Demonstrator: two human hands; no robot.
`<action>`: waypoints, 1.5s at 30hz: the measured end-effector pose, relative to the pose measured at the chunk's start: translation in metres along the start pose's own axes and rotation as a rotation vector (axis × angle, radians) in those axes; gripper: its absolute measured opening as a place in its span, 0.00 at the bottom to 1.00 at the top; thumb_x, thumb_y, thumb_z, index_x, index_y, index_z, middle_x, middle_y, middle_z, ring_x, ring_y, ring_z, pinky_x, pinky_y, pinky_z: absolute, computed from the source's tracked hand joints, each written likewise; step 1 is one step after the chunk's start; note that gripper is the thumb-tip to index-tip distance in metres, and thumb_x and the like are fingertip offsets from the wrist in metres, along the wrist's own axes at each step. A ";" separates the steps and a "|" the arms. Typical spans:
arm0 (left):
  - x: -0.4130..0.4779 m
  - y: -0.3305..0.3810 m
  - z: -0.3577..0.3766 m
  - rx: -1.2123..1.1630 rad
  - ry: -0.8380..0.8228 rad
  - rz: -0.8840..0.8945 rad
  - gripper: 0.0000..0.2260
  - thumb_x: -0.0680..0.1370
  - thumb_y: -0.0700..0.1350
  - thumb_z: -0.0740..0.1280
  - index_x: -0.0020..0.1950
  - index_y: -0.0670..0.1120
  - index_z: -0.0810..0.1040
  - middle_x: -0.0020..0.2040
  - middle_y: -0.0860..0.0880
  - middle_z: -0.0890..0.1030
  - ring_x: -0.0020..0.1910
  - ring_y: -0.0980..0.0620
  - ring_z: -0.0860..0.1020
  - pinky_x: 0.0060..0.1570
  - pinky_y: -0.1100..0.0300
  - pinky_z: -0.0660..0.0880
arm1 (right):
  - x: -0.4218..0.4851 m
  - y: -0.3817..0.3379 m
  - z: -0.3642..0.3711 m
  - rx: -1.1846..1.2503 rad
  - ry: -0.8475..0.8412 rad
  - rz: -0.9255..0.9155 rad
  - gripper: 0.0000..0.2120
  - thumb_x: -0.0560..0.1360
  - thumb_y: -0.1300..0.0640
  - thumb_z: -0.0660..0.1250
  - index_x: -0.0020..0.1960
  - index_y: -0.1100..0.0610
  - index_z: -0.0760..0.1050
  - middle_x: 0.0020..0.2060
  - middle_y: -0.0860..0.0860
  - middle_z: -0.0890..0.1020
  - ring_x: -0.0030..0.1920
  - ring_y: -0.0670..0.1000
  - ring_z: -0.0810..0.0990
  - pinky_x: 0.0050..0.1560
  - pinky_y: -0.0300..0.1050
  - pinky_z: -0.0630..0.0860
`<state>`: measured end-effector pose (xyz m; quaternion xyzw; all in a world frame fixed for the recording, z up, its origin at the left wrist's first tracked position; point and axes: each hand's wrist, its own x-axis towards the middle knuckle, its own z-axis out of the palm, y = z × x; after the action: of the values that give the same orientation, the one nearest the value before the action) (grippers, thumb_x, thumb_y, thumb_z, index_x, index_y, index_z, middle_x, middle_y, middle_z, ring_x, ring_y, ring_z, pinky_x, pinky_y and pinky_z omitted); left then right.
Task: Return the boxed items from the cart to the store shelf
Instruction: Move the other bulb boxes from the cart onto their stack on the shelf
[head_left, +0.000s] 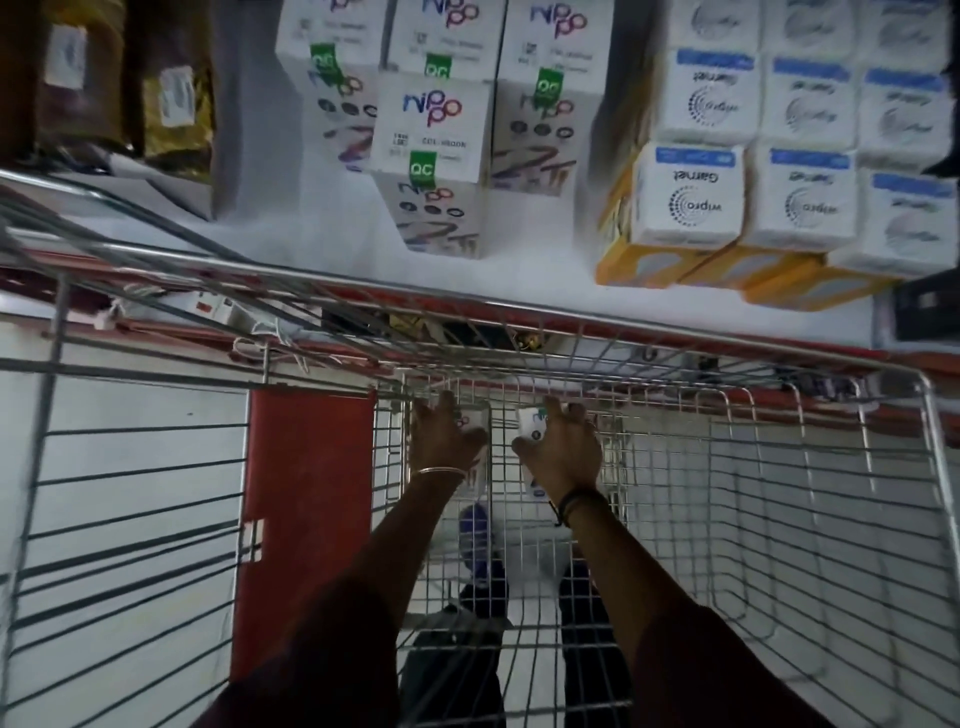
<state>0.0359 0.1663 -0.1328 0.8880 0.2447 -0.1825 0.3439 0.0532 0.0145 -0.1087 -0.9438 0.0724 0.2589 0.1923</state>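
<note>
My left hand (441, 434) clamped on one white box (475, 418), my right hand (563, 449) clamped on another box (532, 422), both low inside the wire cart (519, 306), shelf (545, 249) beyond the rim, stacked white boxes (434, 130) on it

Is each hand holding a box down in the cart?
Yes, the left hand and the right hand each grip a white box at the bottom of the wire cart.

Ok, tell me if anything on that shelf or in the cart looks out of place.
One Nippo box stands out from its row on the shelf, set forward and slightly turned against the boxes behind. The Wipro Garnet boxes sit in even rows. In the cart, each hand grips a white box; nothing looks spilled or damaged.
</note>
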 end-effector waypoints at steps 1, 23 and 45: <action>-0.007 0.004 -0.006 -0.006 0.009 0.021 0.26 0.63 0.49 0.73 0.58 0.47 0.69 0.57 0.36 0.72 0.52 0.37 0.75 0.47 0.44 0.79 | -0.005 0.001 -0.006 0.033 0.015 -0.003 0.31 0.66 0.47 0.70 0.66 0.53 0.67 0.61 0.61 0.71 0.52 0.63 0.76 0.46 0.53 0.79; -0.176 0.131 -0.238 -0.216 0.666 0.479 0.26 0.62 0.58 0.67 0.55 0.47 0.73 0.53 0.41 0.74 0.49 0.47 0.74 0.39 0.59 0.72 | -0.171 -0.079 -0.232 0.436 0.681 -0.457 0.26 0.63 0.50 0.78 0.57 0.55 0.74 0.59 0.55 0.75 0.43 0.36 0.69 0.35 0.23 0.66; -0.044 0.132 -0.259 -0.293 0.652 0.392 0.21 0.67 0.39 0.74 0.54 0.37 0.69 0.60 0.33 0.67 0.50 0.48 0.67 0.48 0.58 0.72 | -0.067 -0.149 -0.203 0.415 0.663 -0.253 0.26 0.66 0.53 0.76 0.56 0.58 0.65 0.62 0.60 0.67 0.50 0.61 0.79 0.38 0.53 0.83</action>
<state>0.1149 0.2494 0.1383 0.8707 0.1903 0.2143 0.3997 0.1245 0.0723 0.1356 -0.9187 0.0647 -0.1051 0.3751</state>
